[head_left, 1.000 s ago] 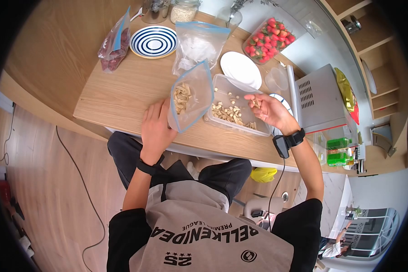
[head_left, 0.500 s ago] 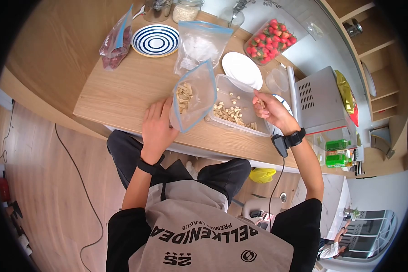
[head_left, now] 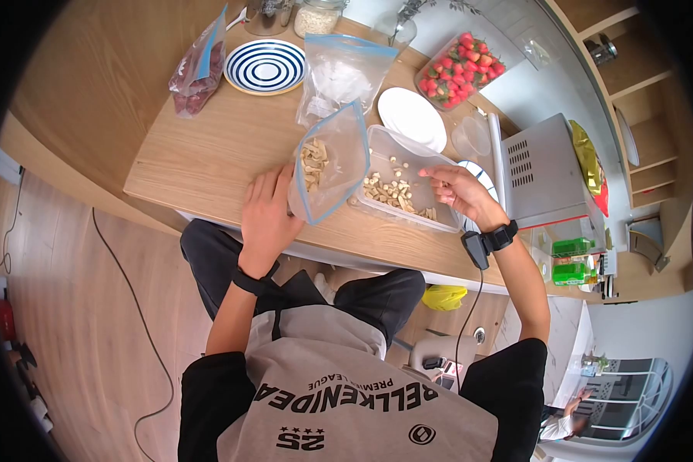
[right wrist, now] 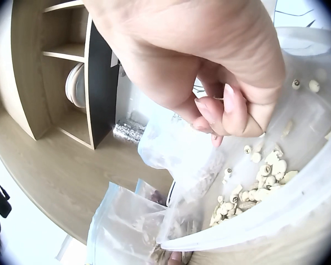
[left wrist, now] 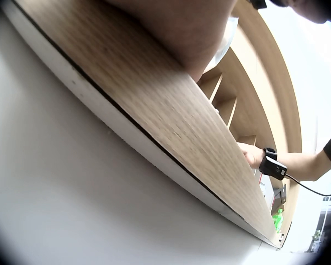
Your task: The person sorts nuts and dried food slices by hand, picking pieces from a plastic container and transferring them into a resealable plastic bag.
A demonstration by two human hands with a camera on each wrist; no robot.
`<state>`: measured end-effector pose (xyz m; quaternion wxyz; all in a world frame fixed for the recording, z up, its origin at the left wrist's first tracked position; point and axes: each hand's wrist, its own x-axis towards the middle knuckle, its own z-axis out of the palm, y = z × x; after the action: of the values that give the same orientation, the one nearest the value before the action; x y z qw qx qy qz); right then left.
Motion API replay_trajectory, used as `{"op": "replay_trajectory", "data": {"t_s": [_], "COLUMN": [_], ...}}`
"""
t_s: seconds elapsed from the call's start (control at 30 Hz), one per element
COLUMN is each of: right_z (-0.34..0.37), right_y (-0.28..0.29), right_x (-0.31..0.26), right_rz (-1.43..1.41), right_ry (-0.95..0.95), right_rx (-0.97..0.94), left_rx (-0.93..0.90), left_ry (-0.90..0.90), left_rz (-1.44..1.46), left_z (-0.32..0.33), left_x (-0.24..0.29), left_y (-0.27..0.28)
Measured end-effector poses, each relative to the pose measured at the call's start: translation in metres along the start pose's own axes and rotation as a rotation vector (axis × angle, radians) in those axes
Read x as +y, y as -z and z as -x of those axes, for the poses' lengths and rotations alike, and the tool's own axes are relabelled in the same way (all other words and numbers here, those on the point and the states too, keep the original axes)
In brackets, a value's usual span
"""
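Observation:
My left hand (head_left: 269,215) holds the side of an open clear zip bag (head_left: 339,165) with a blue seal; beige dried slices (head_left: 313,165) lie inside it. Part of the thumb is hidden by the bag in the head view. Beside it sits a clear plastic tub (head_left: 404,144) with pale lotus seeds (right wrist: 267,171) and more beige slices spread over its bottom. Over the tub's right side hovers my right hand (head_left: 458,191), fingers curled in toward the thumb around dried slices mostly hidden in the palm. Its index finger sticks out further than the others in the head view.
Behind the bag stand another zip bag (head_left: 339,77) with white contents, a blue-striped plate (head_left: 265,68) and a bag of dark red pieces (head_left: 198,85). White plates (head_left: 412,119), a box of strawberries (head_left: 460,69) and a vented white appliance (head_left: 543,165) line the back and right.
My right hand, palm up with slices showing one second ago, has turned over and curled its fingers, then shifted slightly left over the tub. The left hand and bag stay nearly still.

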<state>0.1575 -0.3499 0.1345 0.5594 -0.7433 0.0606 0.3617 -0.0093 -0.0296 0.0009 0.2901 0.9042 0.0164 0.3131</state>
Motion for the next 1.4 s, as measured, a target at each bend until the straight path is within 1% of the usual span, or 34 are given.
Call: {"op": "replay_trajectory", "data": {"t_s": [0.07,0.17,0.23,0.47,0.53,0.67,0.73,0.87,0.93,1.27,1.33,1.4], "right_z": [-0.002,-0.001,0.001,0.001,0.000,0.000,-0.004,-0.002,-0.002,-0.010,-0.006,-0.007], "right_y": [0.002,0.001,0.000,0.001,0.004,0.007,0.016,0.014,0.015,0.023,0.018,0.021], "right_x": [0.003,0.005,0.003,0.006,0.005,0.002,0.005,0.005,0.004,0.007,0.005,0.006], "right_rz": [0.036,0.002,-0.083,-0.114,-0.244,-0.318,-0.246,-0.253,-0.329,-0.395,-0.419,-0.427], "right_ry": [0.024,0.031,0.043,0.076,0.065,0.087,0.178,0.175,0.153,0.135,0.120,0.114], "right_rx": [-0.014,0.006,-0.018,-0.058,-0.063,-0.045,-0.135,-0.133,-0.167,-0.196,-0.116,-0.111], "left_rx": [0.001,0.001,0.000,0.001,-0.002,-0.004,-0.002,-0.003,-0.003,0.004,0.005,0.006], "left_ry": [0.001,0.001,0.002,0.000,-0.001,-0.001,-0.001,0.000,-0.001,-0.004,-0.004,-0.007], "left_rz": [0.001,0.000,-0.002,-0.009,-0.014,-0.012,-0.011,-0.011,-0.013,-0.016,-0.010,-0.009], "left_z": [0.000,-0.001,-0.001,0.000,0.000,0.000,0.000,0.000,0.000,0.000,-0.001,-0.001], "left_x": [0.000,0.001,0.001,0.000,0.000,0.000,0.000,-0.001,-0.001,0.000,0.000,0.000], "left_y": [0.000,0.001,0.001,0.000,0.000,-0.001,-0.001,-0.001,-0.001,-0.001,-0.001,0.000]}}
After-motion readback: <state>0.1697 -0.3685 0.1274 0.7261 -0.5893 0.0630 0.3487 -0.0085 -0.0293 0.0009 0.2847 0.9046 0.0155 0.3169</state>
